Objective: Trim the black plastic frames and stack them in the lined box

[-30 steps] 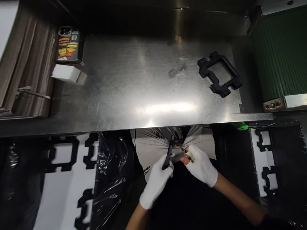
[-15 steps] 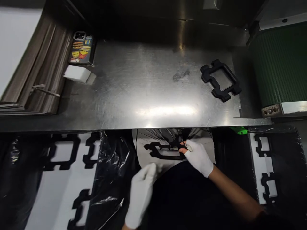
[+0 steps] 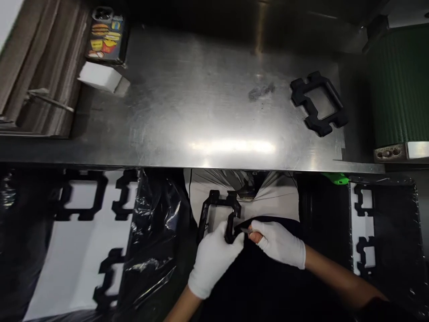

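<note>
Brushed steel bench [image 3: 214,112]; white-gloved left hand [image 3: 214,257] and right hand [image 3: 278,241] grip black plastic frame [image 3: 217,212].

A black plastic frame [image 3: 217,212], rectangular with an open middle and notched lugs at its corners, is held on edge in front of the person's lap, below the table's rim, tilted, its near side hidden in the gloved fingers gripping it

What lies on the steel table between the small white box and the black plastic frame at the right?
Nothing: in the head view, only bare steel table separates white box from black frame.
</note>
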`<move>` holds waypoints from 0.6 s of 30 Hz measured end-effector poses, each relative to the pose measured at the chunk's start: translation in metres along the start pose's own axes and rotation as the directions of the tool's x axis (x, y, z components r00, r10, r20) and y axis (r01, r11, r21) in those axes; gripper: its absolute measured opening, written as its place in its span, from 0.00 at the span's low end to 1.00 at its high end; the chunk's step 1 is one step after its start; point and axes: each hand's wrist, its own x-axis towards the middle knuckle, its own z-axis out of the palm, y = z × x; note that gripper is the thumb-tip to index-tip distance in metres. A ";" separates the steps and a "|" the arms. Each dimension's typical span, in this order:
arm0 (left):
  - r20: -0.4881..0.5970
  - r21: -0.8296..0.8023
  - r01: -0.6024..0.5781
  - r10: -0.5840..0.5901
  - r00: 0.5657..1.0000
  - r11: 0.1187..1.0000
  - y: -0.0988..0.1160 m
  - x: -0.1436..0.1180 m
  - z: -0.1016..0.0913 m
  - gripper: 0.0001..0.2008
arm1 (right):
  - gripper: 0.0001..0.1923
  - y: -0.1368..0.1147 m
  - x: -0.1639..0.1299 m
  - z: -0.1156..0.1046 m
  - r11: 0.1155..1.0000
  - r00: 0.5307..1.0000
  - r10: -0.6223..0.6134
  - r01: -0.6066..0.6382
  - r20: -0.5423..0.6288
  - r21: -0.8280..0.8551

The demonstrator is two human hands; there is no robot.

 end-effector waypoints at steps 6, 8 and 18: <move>0.046 0.367 -0.049 0.035 0.998 0.929 0.008 -0.014 0.012 0.13 | 0.16 0.001 -0.007 0.022 0.925 0.992 0.115 -0.091 0.043 -0.369; 0.048 0.389 -0.045 0.028 0.998 0.920 0.009 -0.013 0.013 0.15 | 0.17 -0.002 -0.008 0.024 0.898 0.991 0.127 -0.100 0.035 -0.428; 0.011 0.454 -0.058 0.059 0.998 0.889 0.009 -0.012 0.018 0.18 | 0.18 -0.010 -0.003 0.018 0.857 0.981 0.184 -0.135 0.052 -0.497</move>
